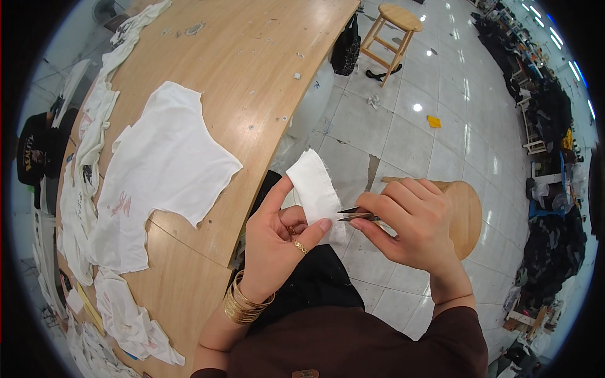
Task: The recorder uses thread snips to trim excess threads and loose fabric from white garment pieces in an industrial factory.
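I'm watching the left hand (pixel 275 234) pinching a folded white cloth strip (pixel 313 189); the right hand (pixel 413 220) gripping pointed grey metal snips (pixel 365 213), seemingly trimming; careful cutting is probably mattering next.

Fabric panel (pixel 167 148) lies on the table (pixel 252 69) (left of hands (pixel 268 249) (pixel 413 223))

A long, light-brown wooden table (pixel 265 69) borders a glossy floor of pale tiles (pixel 454 135) on its right. Near the table's far end stands a wooden stool (pixel 400 16); a round-seated stool (pixel 467 220) stands right of its near end. Well right of the table, white tube lights (pixel 556 35) glow
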